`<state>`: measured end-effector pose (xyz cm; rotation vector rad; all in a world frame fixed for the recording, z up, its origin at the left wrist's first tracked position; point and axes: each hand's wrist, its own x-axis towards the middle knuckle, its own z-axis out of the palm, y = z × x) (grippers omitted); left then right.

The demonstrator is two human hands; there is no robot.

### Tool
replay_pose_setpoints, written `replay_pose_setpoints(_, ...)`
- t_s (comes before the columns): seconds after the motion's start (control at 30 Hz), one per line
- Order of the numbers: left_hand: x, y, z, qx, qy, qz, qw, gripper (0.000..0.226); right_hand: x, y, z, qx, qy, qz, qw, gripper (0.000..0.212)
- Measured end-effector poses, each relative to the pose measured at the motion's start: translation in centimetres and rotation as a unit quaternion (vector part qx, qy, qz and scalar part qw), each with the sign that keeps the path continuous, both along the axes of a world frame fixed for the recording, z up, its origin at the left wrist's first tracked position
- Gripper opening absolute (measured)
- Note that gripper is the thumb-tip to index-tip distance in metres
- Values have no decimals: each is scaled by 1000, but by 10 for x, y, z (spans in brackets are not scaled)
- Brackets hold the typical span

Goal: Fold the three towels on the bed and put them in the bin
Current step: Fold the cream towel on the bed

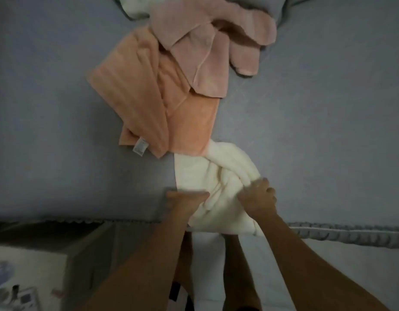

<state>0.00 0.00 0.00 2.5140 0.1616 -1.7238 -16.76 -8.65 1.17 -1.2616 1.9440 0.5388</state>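
Head view, looking down over the near edge of the bed [48, 108], grey-blue sheet. White towel [216, 180] bunched at the near edge, its lower part hanging over the piped seam of the mattress. Left hand [185, 202] on the towel's left side, fingers curled into the cloth, grasping it. Right hand [258, 198] on the towel's right side, fingers and thumb closed round a raised fold, grasping it. Both forearms reach in from the bottom of the frame.

Orange towel [144, 95] lies just beyond the white one, loosely doubled, running diagonally away from the viewer; its near corner touches or overlaps the white towel's far edge. A small white label [140, 147] shows at its near left corner. Pink towel [207, 41] crumpled farther back, overlapping the orange towel's far end. A pale cloth [135, 5] sits at the far edge, partly under the pink towel.

Bare sheet lies wide to the left and right of the towels. Bin not seen. Lower left, beside the bed, a pale surface with small blurred items [12, 292], not identifiable.
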Motion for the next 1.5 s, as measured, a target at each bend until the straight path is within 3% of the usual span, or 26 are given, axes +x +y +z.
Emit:
replay_pose_setpoints(0.1, -31, 11, -5, -54, 115, 16, 992, 99, -12, 11, -10, 24, 28, 37, 999, 51)
replay_pose_setpoints(0.2, -59, 15, -1, -107, 96, -53, 988, 60, -27, 12, -4, 40, -67, 97, 992, 36)
replay_pose_setpoints(0.27, -62, 8, 6, -147, 41, -99, 983, 30, -31, -2, 12, 30, -141, 7, 989, 21)
replay_pose_setpoints(0.3, -60, 0, 14, -157, 20, -77, 984, 22, -33, -13, 22, 17, -170, -61, 983, 18)
replay_pose_setpoints(0.37, -57, -18, 35, -187, 4, 0, 982, 22, -40, -38, 44, -12, -219, -169, 961, 18)
replay_pose_setpoints(0.47, -61, -63, 76, -282, 16, 58, 958, 31, -50, -85, 85, -54, -331, -241, 911, 20)
replay_pose_setpoints(0.6, -73, -124, 125, -421, 2, 69, 905, 21, -64, -149, 130, -133, -439, -379, 804, 53)
replay_pose_setpoints(0.67, -77, -143, 137, -464, -17, 60, 884, 34, -78, -172, 146, -152, -479, -406, 763, 51)
replay_pose_setpoints(0.7, -78, -149, 139, -477, -37, 43, 877, 42, -84, -178, 151, -165, -489, -394, 760, 47)
replay_pose_setpoints(0.73, -79, -151, 136, -480, -51, 24, 875, 47, -91, -180, 152, -185, -482, -364, 775, 39)
replay_pose_setpoints(0.8, -81, -149, 120, -435, -52, -45, 898, 39, -107, -176, 142, -225, -400, -261, 849, 28)
replay_pose_setpoints(0.87, -85, -133, 100, -325, -15, -185, 927, 28, -132, -167, 114, -189, -288, -176, 922, 43)
replay_pose_setpoints(0.93, -90, -109, 81, -236, 59, -275, 930, 36, -158, -152, 83, -75, -220, -156, 960, 68)
replay_pose_setpoints(0.97, -92, -99, 74, -223, 67, -282, 931, 41, -170, -144, 70, -34, -200, -156, 967, 75)
replay_pose_setpoints(1.03, -93, -95, 64, -249, 4, -246, 937, 40, -186, -133, 53, -9, -171, -144, 975, 76)
replay_pose_setpoints(1.17, -86, -126, 52, -332, -126, -167, 920, 39, -189, -126, 40, -11, -163, -118, 980, 68)
replay_pose_setpoints(1.27, -77, -168, 33, -342, -190, -204, 897, 59, -176, -137, 27, -56, -179, -114, 976, 64)
replay_pose_setpoints(1.4, -81, -209, 0, -253, -116, -224, 934, 89, -144, -164, 12, -120, -227, -189, 948, 66)
replay_pose_setpoints(1.5, -91, -207, -17, -198, -49, -285, 937, 67, -116, -180, 5, -131, -266, -225, 928, 64)
